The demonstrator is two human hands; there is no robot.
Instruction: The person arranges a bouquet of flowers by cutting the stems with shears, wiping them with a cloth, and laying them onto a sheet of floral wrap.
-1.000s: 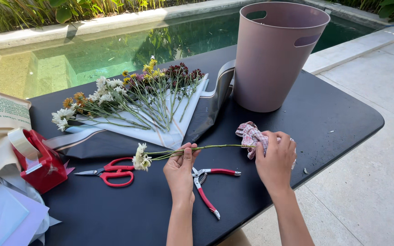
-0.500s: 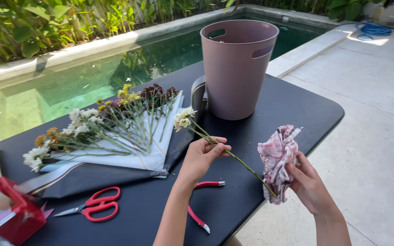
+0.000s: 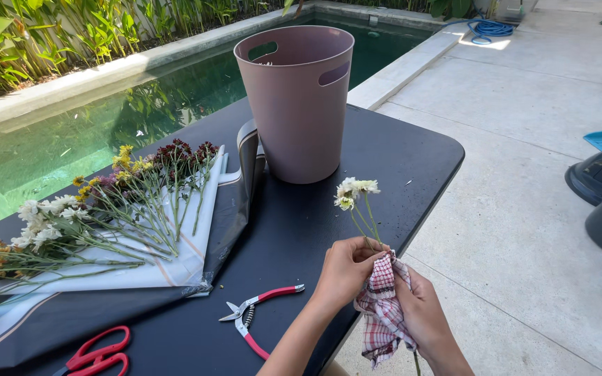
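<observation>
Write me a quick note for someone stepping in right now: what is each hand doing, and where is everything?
Left hand: pinching the stems of a small white flower sprig, blooms pointing up.
Right hand: holding a red checked cloth wrapped round the lower stems.
Both hands are at the near edge of the black table.
On the table: pink bin at the back, more flowers lying on wrapping paper to the left, red-handled pruners close to the left hand, red scissors at the near left.
Done: one sprig is off the pile and in hand.
Left: most flowers lie on the paper.
</observation>
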